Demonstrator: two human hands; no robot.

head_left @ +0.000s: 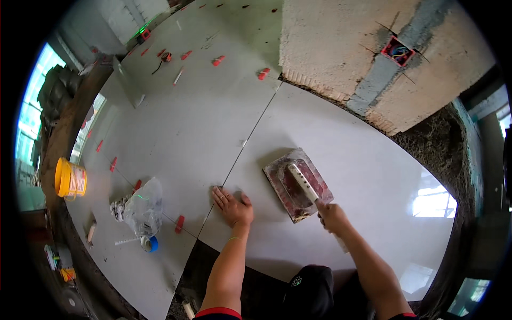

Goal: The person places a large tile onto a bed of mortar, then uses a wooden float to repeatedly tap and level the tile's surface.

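Observation:
My right hand [333,217] is closed around the long pale handle of a rectangular tile-tamping block [290,197]. The block is dirty, maroon and grey, and is over a large glossy light-grey floor tile [362,160]; I cannot tell whether it touches the tile. My left hand [234,207] rests flat on the floor beside the seam between this tile and the one to its left. Its fingers are stretched out, thumb apart, with nothing in them. Past the fingertips, a small white spacer [244,143] sits in the seam.
Red levelling wedges [180,224] stand along other seams. At left are a yellow bucket [72,178], a clear plastic bag [144,208] and a blue-edged tape roll [149,244]. A wall with an open socket box [397,52] rises far right; bare mortar [434,136] borders the tile.

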